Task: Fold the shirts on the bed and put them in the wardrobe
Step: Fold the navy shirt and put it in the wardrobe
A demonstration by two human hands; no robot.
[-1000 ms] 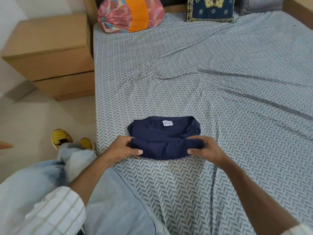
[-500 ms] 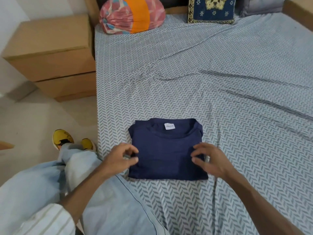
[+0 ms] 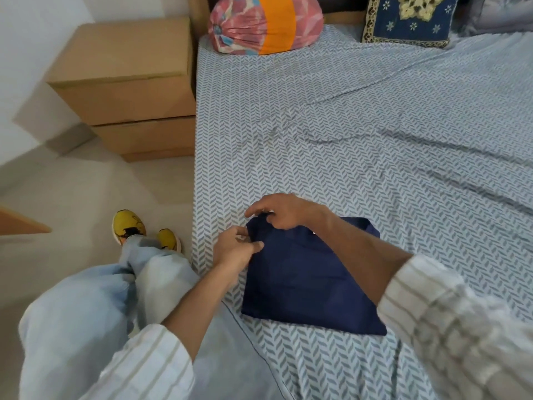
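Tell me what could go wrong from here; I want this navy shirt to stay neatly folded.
Both hands work one far corner of the shirt: the left hand pinches its edge and the right hand grips the corner. Tugging there could skew or open the fold. The shirt also lies near the bed edge, so a pull toward the person might drag it off.

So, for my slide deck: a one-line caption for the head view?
Both hands, left and right, pinch the folded navy shirt's far-left corner on the bed.
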